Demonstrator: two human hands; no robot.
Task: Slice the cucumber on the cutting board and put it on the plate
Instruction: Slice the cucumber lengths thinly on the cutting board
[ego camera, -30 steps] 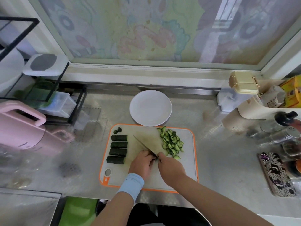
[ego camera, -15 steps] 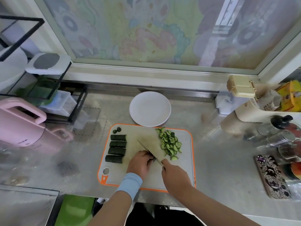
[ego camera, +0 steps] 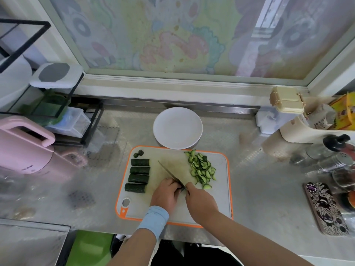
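Pink plastic at your far left: a jug-shaped appliance (ego camera: 25,150) stands on the steel counter (ego camera: 86,189). Next comes the orange-rimmed cutting board (ego camera: 123,181), straight in front of you. Down its left side lie four dark green cucumber chunks (ego camera: 139,174), stacked in a column, each lying crosswise, and two small cucumber ends (ego camera: 138,153) sit just above them at the board's far left corner. Now your left hand (ego camera: 165,194), blue wristband (ego camera: 154,219) on the wrist: it's knuckles-up on the board with fingers curled right against the blade, and I can't tell whether anything sits under them. The knife (ego camera: 169,172) runs diagonally, tip pointing up and left, over the bare middle of the board. Beyond the board's far edge, the white plate (ego camera: 177,128) has nothing on it. Your right hand (ego camera: 199,202) is wrapped round the knife handle, which is hidden inside the fist. Just right of the blade, a loose heap of half-moon cucumber slices (ego camera: 201,169) covers the board's upper right. Far right, a phone in a patterned case (ego camera: 326,208) lies flat on the counter.
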